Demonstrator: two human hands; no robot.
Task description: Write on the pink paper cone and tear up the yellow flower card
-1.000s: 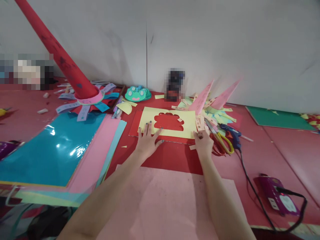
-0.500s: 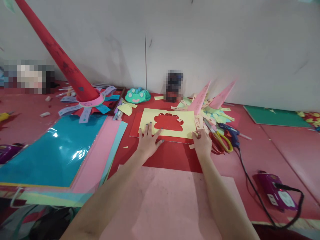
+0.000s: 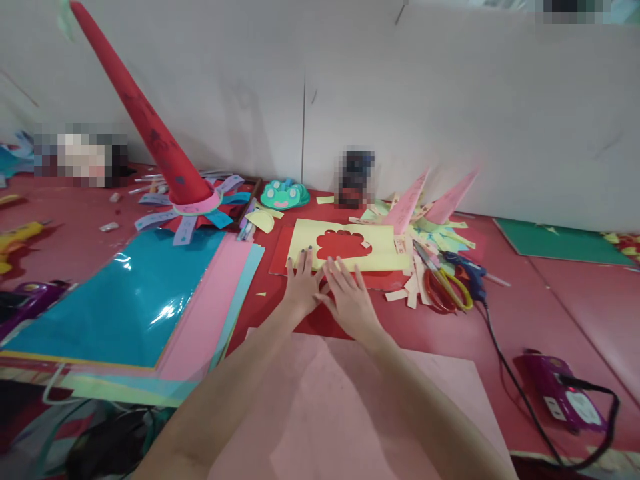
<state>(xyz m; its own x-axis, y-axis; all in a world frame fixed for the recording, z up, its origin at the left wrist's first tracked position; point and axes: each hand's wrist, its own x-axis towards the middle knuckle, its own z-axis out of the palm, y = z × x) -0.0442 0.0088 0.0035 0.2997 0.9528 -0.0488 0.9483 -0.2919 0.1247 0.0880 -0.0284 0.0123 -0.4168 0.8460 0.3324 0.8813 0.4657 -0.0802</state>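
Note:
Both hands rest on a yellow paper sheet (image 3: 385,257), which has a scalloped red shape (image 3: 343,245) in its middle and lies over a red sheet (image 3: 281,250). My left hand (image 3: 301,287) is flat with fingers spread at the sheet's lower left part. My right hand (image 3: 353,300) lies open beside it, fingers stretched over the lower edge, the two thumbs close together. A small pale scrap (image 3: 366,245) sits on the red shape. To the right of the sheet are scissors (image 3: 447,287) and loose paper strips (image 3: 411,288).
A blue glue gun (image 3: 470,273) lies right, its cord running near a purple power box (image 3: 563,390). Pink paper cones (image 3: 407,200) stand behind. At left are a tall red cone (image 3: 150,127), a green frog cutout (image 3: 284,195) and stacked coloured sheets (image 3: 135,293). A pink board (image 3: 350,407) lies in front.
My right hand has left the sheet's right edge and moved left to beside my left hand, its fingers now stretched out. My left hand stays on the sheet. The view has shifted slightly.

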